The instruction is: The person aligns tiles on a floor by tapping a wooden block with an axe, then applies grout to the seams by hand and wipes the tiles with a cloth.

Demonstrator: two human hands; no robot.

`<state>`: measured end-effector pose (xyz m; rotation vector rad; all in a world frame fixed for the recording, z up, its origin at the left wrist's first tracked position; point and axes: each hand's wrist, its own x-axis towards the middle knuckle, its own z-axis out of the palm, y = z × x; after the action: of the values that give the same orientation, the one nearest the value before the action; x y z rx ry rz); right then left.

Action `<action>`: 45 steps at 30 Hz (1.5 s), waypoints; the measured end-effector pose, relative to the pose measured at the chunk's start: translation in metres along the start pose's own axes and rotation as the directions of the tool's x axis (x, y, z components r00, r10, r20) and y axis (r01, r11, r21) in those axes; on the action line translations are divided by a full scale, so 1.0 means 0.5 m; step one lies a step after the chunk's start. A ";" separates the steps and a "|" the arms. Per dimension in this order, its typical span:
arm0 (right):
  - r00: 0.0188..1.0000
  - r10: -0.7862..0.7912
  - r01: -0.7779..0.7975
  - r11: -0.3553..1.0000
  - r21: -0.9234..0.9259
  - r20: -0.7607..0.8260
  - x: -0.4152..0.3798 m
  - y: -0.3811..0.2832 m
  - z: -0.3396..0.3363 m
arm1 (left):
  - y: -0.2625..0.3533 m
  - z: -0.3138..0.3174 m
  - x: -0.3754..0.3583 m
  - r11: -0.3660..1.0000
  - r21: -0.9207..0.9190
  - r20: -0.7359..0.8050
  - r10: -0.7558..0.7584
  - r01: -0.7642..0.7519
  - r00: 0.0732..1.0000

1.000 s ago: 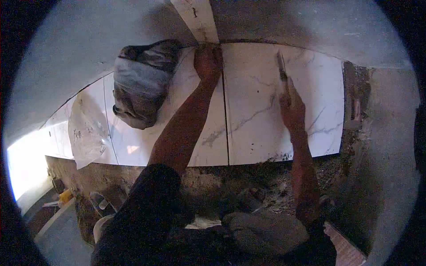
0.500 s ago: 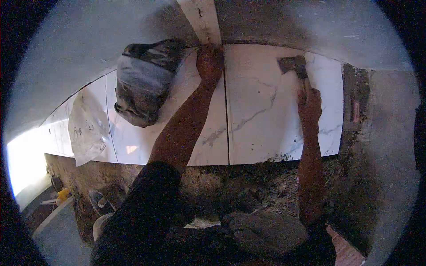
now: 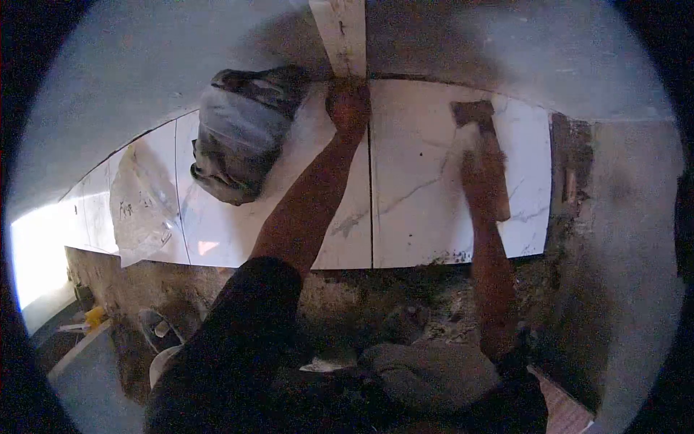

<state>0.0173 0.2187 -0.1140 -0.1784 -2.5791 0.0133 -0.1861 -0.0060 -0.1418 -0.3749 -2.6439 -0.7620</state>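
My left hand (image 3: 349, 108) is closed at the lower end of a pale wooden board (image 3: 343, 40), where the board meets the back edge of the white marbled tiles (image 3: 412, 217). Its fingertips are partly hidden in shadow. My right hand (image 3: 483, 173) is wrapped around the handle of a hatchet, its dark head (image 3: 471, 112) held over the right-hand tile. Hand and tool are smeared by motion. Left of my left arm, a grey cloth bundle (image 3: 242, 134) lies on the tiles.
A crumpled clear plastic bag (image 3: 144, 217) with handwriting lies on the left tiles. A grey wall (image 3: 434, 40) rises behind, and another wall (image 3: 636, 253) stands at right. Rough, dirty masonry (image 3: 332, 296) runs below the tiles' front edge. A yellow object (image 3: 95, 316) sits at lower left.
My right hand has shifted slightly left and turned, with the hatchet handle now angled differently and blurred. My left hand stays at the board's lower end; the whole view has shifted a little.
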 end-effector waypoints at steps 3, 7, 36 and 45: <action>0.988 -0.028 -0.023 0.947 0.319 0.153 0.033 -0.103 0.029 | 0.017 -0.007 0.001 0.996 0.084 -0.294 0.041 -0.017 0.955; 0.898 -0.044 -0.154 0.901 0.406 0.437 0.108 -0.215 0.042 | 0.017 -0.044 -0.005 0.976 -0.213 -0.026 -0.058 0.051 0.998; 0.952 0.119 -0.209 0.926 0.315 0.282 0.208 -0.310 0.114 | -0.078 -0.034 -0.041 0.995 -0.055 0.156 0.089 -0.081 0.984; 0.934 0.040 -0.118 0.973 0.200 0.355 0.260 -0.335 0.120 | -0.076 -0.162 -0.230 0.940 -0.311 0.075 0.172 -0.141 0.982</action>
<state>-0.1447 0.0714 -0.0890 -0.2138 -2.8964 0.3912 -0.0739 -0.0993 -0.1426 -0.7159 -2.5484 -1.1282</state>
